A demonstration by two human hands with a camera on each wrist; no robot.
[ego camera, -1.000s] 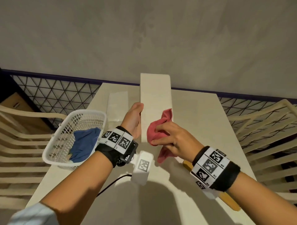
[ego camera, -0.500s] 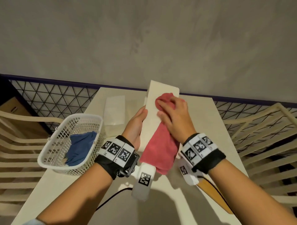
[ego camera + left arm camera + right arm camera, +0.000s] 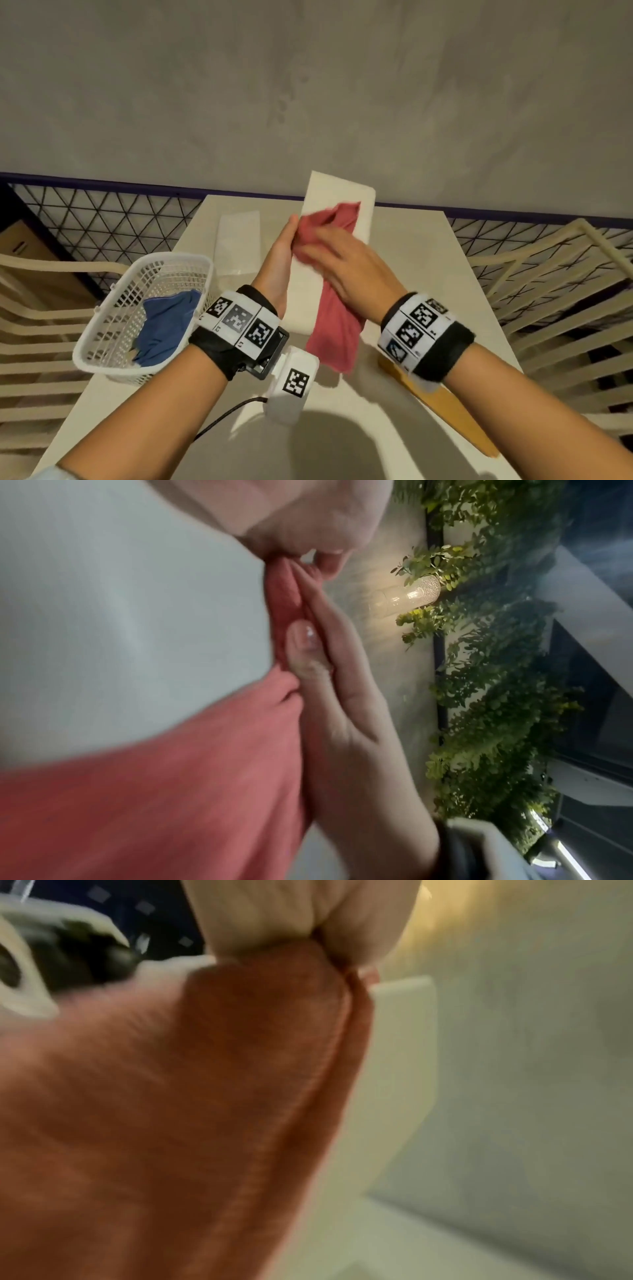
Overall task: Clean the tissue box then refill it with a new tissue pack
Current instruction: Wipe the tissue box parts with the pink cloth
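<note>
Head: fuzzy red cloth (image 3: 334, 329) over smooth tissue box (image 3: 339, 188).

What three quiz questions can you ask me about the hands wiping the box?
1. True or false: the blue cloth lies in the basket.
2. Which hand holds the red cloth against the box? A) left B) right C) neither
3. Fill the gap: in the head view, the basket stands to the ___ of the box.

Key
1. True.
2. B, the right hand.
3. Left.
</note>
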